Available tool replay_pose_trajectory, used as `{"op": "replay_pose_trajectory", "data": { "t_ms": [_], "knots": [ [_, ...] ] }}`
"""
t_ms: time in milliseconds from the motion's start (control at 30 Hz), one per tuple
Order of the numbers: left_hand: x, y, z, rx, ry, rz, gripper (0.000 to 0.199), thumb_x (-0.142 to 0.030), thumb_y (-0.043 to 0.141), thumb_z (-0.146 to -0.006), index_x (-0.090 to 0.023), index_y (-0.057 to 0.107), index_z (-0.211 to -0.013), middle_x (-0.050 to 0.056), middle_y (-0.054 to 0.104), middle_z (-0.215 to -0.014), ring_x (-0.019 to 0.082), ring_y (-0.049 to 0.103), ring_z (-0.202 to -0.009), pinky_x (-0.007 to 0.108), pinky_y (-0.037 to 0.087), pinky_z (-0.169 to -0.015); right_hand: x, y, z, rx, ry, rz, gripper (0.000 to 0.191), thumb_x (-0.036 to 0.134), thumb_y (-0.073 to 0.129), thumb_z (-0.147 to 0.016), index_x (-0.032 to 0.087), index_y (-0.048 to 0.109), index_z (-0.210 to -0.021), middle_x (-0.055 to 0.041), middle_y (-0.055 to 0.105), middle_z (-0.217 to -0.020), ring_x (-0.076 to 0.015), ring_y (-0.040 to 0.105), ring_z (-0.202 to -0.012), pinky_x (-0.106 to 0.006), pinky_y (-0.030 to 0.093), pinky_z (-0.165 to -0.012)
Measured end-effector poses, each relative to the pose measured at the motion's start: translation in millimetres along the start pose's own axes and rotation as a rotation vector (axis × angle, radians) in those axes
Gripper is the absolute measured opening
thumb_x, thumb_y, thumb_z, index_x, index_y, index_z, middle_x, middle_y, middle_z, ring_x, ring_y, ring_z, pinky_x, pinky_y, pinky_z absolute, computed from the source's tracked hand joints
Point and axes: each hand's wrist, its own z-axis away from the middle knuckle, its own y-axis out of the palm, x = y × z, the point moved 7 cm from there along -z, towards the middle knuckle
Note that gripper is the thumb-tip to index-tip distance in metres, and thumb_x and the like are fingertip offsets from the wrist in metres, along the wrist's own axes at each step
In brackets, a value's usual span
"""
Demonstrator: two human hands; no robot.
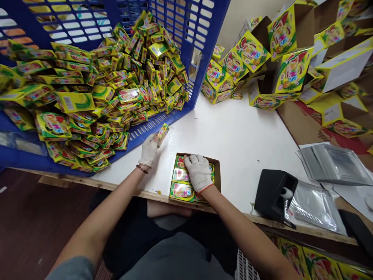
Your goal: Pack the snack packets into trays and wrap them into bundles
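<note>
A gloved left hand (149, 151) pinches a small pack (163, 133) between its fingers beside a heaped blue crate (218, 23). The gloved right hand (198, 172) — fingers bent and close together, any grip hidden — covers "Twins" packs (181, 190) inside an open box (217, 175) at the near edge of the worktop (239, 136).

The name "TWINS" is showing in colourful letters on 2 packs (181, 190) in the open box (217, 171), on a loose packet (54, 125) in the blue crate (211, 39), and on several yellow cartons (293, 72), while finer print is blurring beyond reading.
</note>
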Motion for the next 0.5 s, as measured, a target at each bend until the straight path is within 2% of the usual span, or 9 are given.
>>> {"op": "replay_pose_trajectory", "data": {
  "t_ms": [67,167,333,400,500],
  "knots": [
    [-7,4.1,27,0.015,-0.06,0.263,0.04,-0.051,0.047,-0.089,-0.015,0.063,-0.09,0.007,0.068,-0.083,0.016,0.062,-0.07,0.027,0.051,-0.062,3,2,2,0.017,0.008,0.033,0.046,0.014,0.035,-0.099,0.02,0.047,-0.143,-0.0192,0.055,-0.124,-0.0302,0.047,-0.108,-0.045,0.041,-0.084],
    [-18,13.8,64,0.025,-0.156,0.63,0.041,-0.056,0.059,-0.082,-0.016,0.064,-0.091,0.006,0.069,-0.09,0.015,0.063,-0.075,0.027,0.052,-0.064,9,2,1,0.034,0.006,0.073,0.049,0.011,0.034,-0.098,0.017,0.044,-0.146,-0.0211,0.054,-0.125,-0.03,0.049,-0.106,-0.044,0.045,-0.08],
    [-30,33.8,97,0.057,-0.155,0.747,0.038,-0.053,0.059,-0.084,-0.017,0.066,-0.092,0.005,0.07,-0.092,0.017,0.065,-0.082,0.027,0.053,-0.067,9,-7,-7,0.094,-0.057,0.13,0.051,0.004,0.031,-0.094,0.01,0.047,-0.142,-0.0236,0.054,-0.125,-0.0295,0.053,-0.103,-0.04,0.049,-0.075],
    [-33,38.4,103,0.063,-0.142,0.759,0.035,-0.051,0.058,-0.085,-0.017,0.066,-0.091,0.005,0.071,-0.093,0.017,0.066,-0.085,0.027,0.054,-0.071,7,-14,-9,0.107,-0.116,0.107,0.046,0.005,0.034,-0.095,0.012,0.05,-0.137,-0.0223,0.056,-0.122,-0.0288,0.054,-0.101,-0.04,0.049,-0.075],
    [-36,37.0,113,0.009,-0.164,0.779,0.035,-0.051,0.057,-0.085,-0.017,0.064,-0.09,0.005,0.071,-0.094,0.017,0.066,-0.086,0.028,0.055,-0.076,6,-21,-7,0.096,-0.191,0.075,0.037,0.014,0.041,-0.097,0.019,0.054,-0.131,-0.018,0.058,-0.117,-0.0278,0.055,-0.101,-0.04,0.049,-0.079]
  ]
}}
